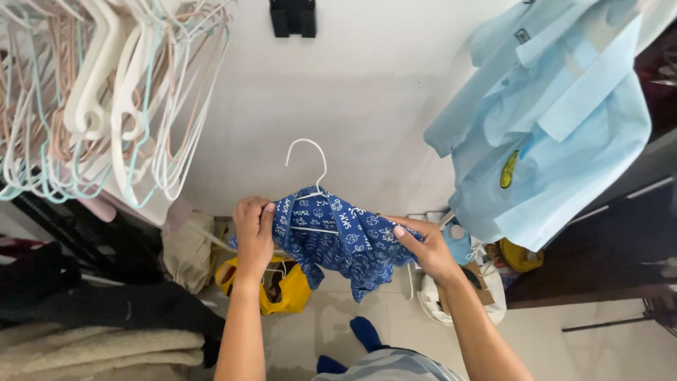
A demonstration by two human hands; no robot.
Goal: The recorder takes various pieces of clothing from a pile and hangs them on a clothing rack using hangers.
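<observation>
A yellow bag (282,291) sits on the floor (606,346) below the left hand, its mouth open, and just right of it a white bag (441,303) stands by the foot of the wall (367,92); small jars and a yellow lump crowd the floor behind that bag, too small to tell apart. A yellow oval badge (508,169) shows on the front of the pale blue shirt (557,134) that hangs at the upper right, and a black bracket (293,17) is fixed at the wall's top edge. The blue garment (338,243), dark blue with a white print, sits on a white hanger (310,164) held in mid-air before the wall, above the floor near the wall's foot. Its long axis runs left to right between the two hands; the hook points up toward the wall's top and curls left, and the loose cloth droops toward the floor. The left hand (254,229) is closed on the garment's left shoulder, fingers curled over the cloth. The right hand (427,248) pinches the right shoulder, thumb on top of the cloth. A bunch of empty hangers (113,92), white, pink and mint, fills the upper left corner, well apart from the garment, with dark and cream folded clothes (99,331) beneath. Between that bunch and the pale shirt the wall is bare, leaving open room above the hook; floor tiles lie open at the lower right.
</observation>
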